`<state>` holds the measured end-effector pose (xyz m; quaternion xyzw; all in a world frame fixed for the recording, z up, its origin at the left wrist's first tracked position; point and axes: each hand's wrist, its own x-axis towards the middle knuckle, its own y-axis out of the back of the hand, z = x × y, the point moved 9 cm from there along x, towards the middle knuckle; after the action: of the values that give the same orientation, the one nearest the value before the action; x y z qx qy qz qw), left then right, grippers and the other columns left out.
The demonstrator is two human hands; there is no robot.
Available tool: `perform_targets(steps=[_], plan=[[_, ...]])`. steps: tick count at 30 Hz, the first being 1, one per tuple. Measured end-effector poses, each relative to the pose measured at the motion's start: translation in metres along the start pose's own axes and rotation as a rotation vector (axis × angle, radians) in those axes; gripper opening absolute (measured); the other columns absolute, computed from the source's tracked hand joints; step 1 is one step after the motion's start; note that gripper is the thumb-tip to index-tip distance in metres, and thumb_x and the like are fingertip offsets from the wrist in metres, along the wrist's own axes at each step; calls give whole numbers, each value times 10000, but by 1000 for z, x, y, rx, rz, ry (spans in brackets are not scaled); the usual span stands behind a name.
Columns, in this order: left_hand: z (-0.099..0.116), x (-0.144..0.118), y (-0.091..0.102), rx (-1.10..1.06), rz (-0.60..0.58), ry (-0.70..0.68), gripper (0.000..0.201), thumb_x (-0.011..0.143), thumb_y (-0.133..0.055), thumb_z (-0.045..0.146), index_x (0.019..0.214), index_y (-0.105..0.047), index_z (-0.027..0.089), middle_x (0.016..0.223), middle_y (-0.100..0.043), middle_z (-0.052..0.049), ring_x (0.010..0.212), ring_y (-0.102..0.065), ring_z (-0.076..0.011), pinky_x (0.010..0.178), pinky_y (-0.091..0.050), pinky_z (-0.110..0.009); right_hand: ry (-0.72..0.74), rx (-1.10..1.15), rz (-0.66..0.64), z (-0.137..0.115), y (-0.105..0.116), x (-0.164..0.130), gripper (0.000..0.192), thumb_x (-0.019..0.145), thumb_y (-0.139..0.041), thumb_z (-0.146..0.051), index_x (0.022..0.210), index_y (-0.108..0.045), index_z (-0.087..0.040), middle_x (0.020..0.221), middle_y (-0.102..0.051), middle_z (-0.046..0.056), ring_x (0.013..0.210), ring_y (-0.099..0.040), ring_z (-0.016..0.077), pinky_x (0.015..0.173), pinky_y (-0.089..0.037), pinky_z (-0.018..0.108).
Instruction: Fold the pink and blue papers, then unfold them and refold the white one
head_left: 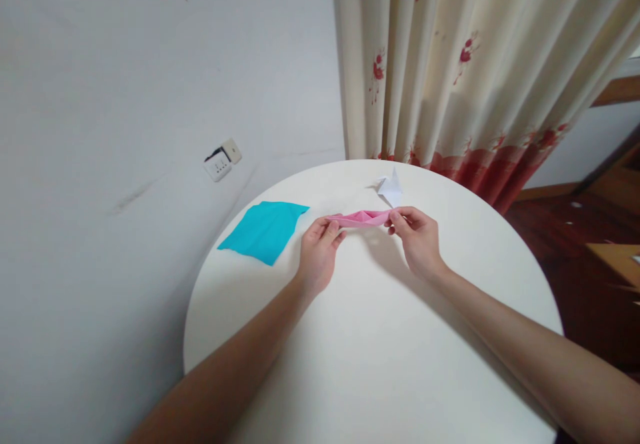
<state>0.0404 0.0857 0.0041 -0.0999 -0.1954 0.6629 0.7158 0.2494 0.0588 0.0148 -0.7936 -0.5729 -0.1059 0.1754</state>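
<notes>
A pink folded paper boat (364,218) is held up above the table, stretched between my two hands. My left hand (320,247) pinches its left tip between thumb and fingers. At the right tip, my right hand (417,237) grips in the same way. A small peak stands up in the boat's middle, between its low long sides. Just beyond my right hand, a white folded paper crane (391,189) rests on the table. To the left of my left hand lies a flat blue sheet (265,231) with slightly uneven edges.
The round white table (380,351) stands close to a white wall (150,64) with a socket (218,165). A cream curtain with red flowers (450,64) hangs behind the table. At the far right is a wooden piece of furniture (615,261) above a dark red floor.
</notes>
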Motion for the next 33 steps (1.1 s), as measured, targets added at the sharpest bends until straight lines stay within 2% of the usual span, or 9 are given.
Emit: perform_targets(steps=[3,8,10,16,21,27,30,33], plan=[[3,-1,-6,5,-42,-13,236,789,-743,367,907,-640,192,1063,-663,-43,982,-633,-148,904,-503,-316,20,-22,-13,-6,-4,-3,247,849,-653,-438,856,-671,-192,791,-682,58,711,-629,180,655,-529,329],[1,-5,-13,-2,-114,10,457,812,-725,423,1205,-583,239,1223,-624,-80,1115,-622,-216,952,-520,-390,83,-73,-62,-16,-15,-11,233,855,-658,-421,875,-685,-191,875,-679,72,760,-656,193,692,-568,349],[-2,-6,-13,9,-128,30,525,807,-736,407,1268,-553,233,1271,-611,-98,1134,-617,-225,958,-520,-394,109,-103,-90,-18,-19,-14,232,863,-653,-418,882,-692,-190,900,-670,76,780,-653,193,699,-573,345],[-5,-4,-6,164,-72,3,437,842,-682,396,1233,-619,212,1270,-647,-106,1137,-626,-242,931,-539,-375,90,-219,-172,-15,-30,-18,280,853,-664,-441,980,-684,-193,996,-674,92,837,-658,201,688,-566,324],[-4,-3,-4,283,-69,-39,390,859,-651,355,1215,-638,197,1314,-629,-124,1163,-618,-260,939,-535,-369,84,-261,-165,-17,-33,-22,365,817,-709,-438,1071,-654,-181,1064,-673,114,775,-668,191,604,-562,301],[1,-4,-11,327,-139,-110,418,822,-709,335,1196,-620,170,1263,-642,-133,1134,-629,-260,958,-524,-377,172,-338,-185,-26,-38,-26,242,870,-649,-383,993,-690,-179,960,-666,81,764,-664,174,613,-575,285],[3,-5,-13,344,-138,-138,425,761,-759,268,1151,-623,166,1187,-669,-122,1069,-658,-259,902,-553,-378,189,-364,-186,-26,-38,-27,258,838,-684,-365,1013,-680,-175,973,-654,77,749,-659,167,598,-577,280],[5,-5,-11,419,-110,-164,369,761,-730,201,1116,-639,159,1160,-681,-116,1050,-667,-245,923,-541,-370,195,-400,-208,-24,-41,-28,282,811,-701,-324,1048,-664,-177,1007,-649,82,742,-653,164,602,-576,281]])
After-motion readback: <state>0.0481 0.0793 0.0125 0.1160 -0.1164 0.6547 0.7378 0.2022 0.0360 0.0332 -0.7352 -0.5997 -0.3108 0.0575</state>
